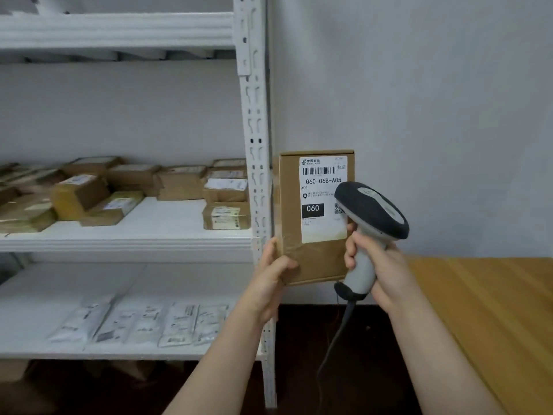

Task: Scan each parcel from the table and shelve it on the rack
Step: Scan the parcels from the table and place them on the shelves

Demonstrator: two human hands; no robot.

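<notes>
Left hand curled round parcel corner, centre frame; scanner being gripped by right hand; barcode best faced squarely.

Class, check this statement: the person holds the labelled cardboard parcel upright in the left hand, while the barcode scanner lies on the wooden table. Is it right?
Not quite. In the head view the barcode scanner is not on the wooden table: the right hand grips its handle in front of the labelled cardboard parcel, which the left hand does hold upright.
</notes>
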